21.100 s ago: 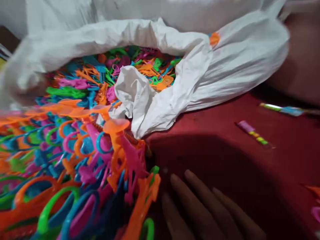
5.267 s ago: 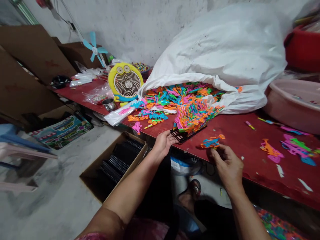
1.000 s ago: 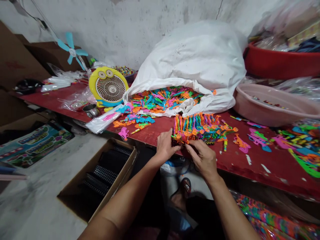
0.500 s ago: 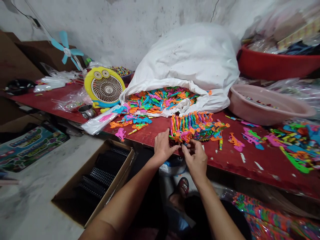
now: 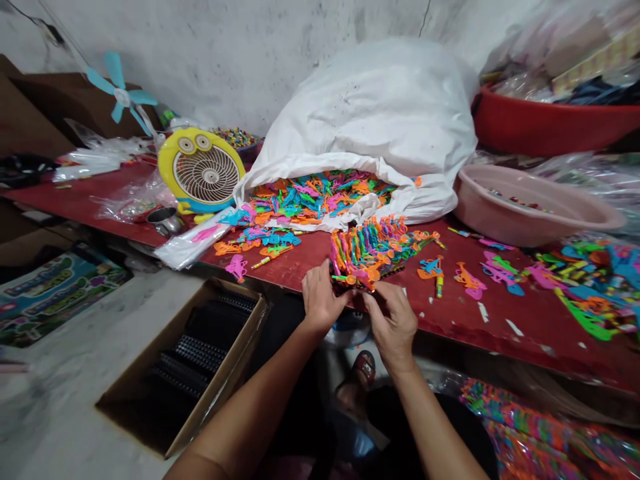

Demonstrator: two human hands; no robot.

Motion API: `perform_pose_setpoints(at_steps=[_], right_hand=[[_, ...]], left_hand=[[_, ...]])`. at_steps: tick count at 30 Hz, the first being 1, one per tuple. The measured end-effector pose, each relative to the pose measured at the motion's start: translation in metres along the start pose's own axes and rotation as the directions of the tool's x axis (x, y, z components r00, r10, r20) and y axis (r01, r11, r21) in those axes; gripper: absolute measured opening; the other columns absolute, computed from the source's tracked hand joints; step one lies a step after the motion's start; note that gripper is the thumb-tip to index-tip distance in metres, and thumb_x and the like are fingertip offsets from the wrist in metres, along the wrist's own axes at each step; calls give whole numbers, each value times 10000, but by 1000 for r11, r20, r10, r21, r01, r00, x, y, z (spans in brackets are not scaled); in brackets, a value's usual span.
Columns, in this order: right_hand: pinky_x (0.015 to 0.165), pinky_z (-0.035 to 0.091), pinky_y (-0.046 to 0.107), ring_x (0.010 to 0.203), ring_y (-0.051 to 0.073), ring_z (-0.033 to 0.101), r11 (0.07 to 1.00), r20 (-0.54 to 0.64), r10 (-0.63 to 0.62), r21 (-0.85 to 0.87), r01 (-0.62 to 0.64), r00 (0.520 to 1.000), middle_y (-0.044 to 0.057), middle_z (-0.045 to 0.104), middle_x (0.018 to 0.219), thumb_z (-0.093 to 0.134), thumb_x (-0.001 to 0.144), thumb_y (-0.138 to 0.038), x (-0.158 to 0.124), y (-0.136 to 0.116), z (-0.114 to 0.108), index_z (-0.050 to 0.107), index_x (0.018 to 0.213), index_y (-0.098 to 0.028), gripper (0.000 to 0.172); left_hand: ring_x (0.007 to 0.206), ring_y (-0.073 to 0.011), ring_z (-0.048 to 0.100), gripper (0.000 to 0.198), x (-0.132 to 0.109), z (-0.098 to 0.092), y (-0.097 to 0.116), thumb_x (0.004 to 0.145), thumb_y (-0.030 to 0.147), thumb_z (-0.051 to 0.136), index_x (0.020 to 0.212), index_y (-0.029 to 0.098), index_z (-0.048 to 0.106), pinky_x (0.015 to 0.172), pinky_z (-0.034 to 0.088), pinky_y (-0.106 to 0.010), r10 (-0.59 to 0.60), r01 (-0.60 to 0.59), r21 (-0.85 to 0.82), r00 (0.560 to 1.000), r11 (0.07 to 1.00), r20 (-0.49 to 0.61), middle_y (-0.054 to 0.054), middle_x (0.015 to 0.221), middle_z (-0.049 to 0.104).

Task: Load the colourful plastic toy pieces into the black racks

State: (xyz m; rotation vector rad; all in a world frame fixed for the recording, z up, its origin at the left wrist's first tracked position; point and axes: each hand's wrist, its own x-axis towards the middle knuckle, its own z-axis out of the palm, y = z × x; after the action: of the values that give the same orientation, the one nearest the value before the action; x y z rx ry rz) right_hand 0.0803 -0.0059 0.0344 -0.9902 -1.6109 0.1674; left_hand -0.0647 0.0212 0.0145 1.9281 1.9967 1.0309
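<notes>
Rows of small colourful plastic toys (image 5: 370, 243) stand packed upright in a dark holder (image 5: 393, 269) at the table's front edge. Holding the near left corner of this holder is my left hand (image 5: 320, 297), its fingers along the side and its thumb in front. My right hand (image 5: 393, 323) pinches at the front corner with thumb and forefinger; what lies between those fingertips is too small to make out. Behind the rows, a big white sack (image 5: 370, 107) lies with its mouth towards me, showing many loose toys (image 5: 310, 197) of the same bright colours.
Loose toys (image 5: 236, 268) lie left of the holder, and a larger pile (image 5: 595, 280) is at right. A pink basin (image 5: 530, 203), a yellow fan (image 5: 206, 170) and a metal cup (image 5: 165, 221) stand on the red table (image 5: 465, 320). Below left, a cardboard box (image 5: 145, 437) contains black racks (image 5: 200, 353).
The packed holder has turned, its near end swinging left towards my left hand. Both hands stay at its front. The whole view has shifted slightly.
</notes>
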Motion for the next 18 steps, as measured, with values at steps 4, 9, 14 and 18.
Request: perform_pose_setpoints(at_steps=[4, 9, 14, 18], right_hand=[[791, 523, 334, 930, 184, 624, 999, -56, -4, -37, 2, 998, 55, 655, 1004, 587, 908, -212, 3, -8, 9, 639, 1087, -229, 187], [715, 521, 314, 793, 169, 615, 976, -280, 202, -17, -215, 938, 52, 621, 907, 606, 889, -364, 26, -19, -1, 608, 1023, -200, 212], [505, 458, 263, 559, 128, 539, 856, -372, 494, 49, -515, 786, 4, 596, 733, 700, 733, -495, 56, 35, -55, 615, 957, -169, 405], [505, 478, 349, 540, 180, 539, 719, -192, 676, -41, -694, 712, 35, 603, 699, 681, 692, -475, 67, 91, -99, 630, 970, -132, 445]], left_hand=[[1158, -305, 488, 772, -1, 1, -1, 776, 556, 682, 1389, 179, 402, 975, 368, -410, -1, 1, 15, 1000, 1000, -7, -117, 1213, 563], [1172, -309, 484, 819, 0, -2, 0, 740, 583, 718, 1385, 184, 408, 993, 367, -422, -1, 1, 11, 1000, 1000, 8, -122, 1213, 564], [1198, -308, 474, 856, -1, -7, -2, 744, 522, 728, 1436, 184, 354, 1003, 373, -423, 35, -34, -19, 999, 999, 41, -124, 1248, 555], [1191, -305, 475, 853, -3, -9, -4, 746, 469, 731, 1451, 187, 343, 1002, 374, -420, 40, -39, -22, 998, 999, 47, -123, 1252, 556]])
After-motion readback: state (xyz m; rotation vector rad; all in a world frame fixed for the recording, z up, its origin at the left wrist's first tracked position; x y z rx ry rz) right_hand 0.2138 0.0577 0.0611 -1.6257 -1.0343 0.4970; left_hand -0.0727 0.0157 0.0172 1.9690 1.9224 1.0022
